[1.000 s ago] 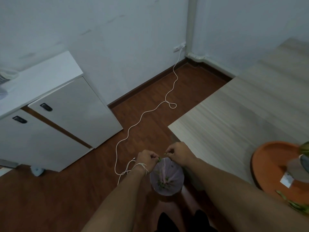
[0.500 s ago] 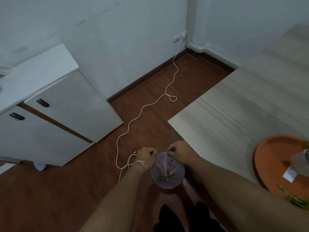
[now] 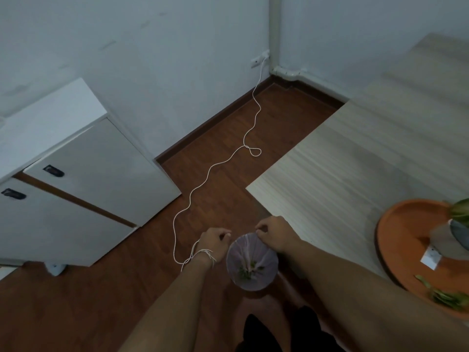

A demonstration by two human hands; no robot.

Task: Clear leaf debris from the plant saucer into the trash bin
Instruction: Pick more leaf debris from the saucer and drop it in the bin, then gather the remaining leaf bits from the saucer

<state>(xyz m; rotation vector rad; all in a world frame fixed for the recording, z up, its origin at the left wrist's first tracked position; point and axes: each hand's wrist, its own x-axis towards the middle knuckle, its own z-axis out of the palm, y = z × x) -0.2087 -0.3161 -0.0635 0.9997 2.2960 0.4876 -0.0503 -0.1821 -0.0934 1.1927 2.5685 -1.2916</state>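
Leaf debris: one green clump now sits at the bottom of the small round trash bin with the translucent lilac plastic liner, and a second batch of green leaf bits is still lying on the round orange plant saucer on the pale wood-grain desk. Change vs a second ago: both hands were pressed together over the bin mouth rubbing leaf scraps off; now they've separated to opposite sides of the rim. Reads as the drop being finished, load released. Left hand is loosely curled just left of the rim, fingers bent inward, nothing visible between them. Right hand is at the far rim, fingers pinched together, touching or nipping the liner edge; can't tell if a scrap is still stuck there. Relative to the fingers: binned debris is directly below and between both hands; remaining debris is well off to the right of the right fingers, up on the desk, at the saucer's near edge beside the grey pot. Judgement: task partly done, at least one more trip to the saucer needed.
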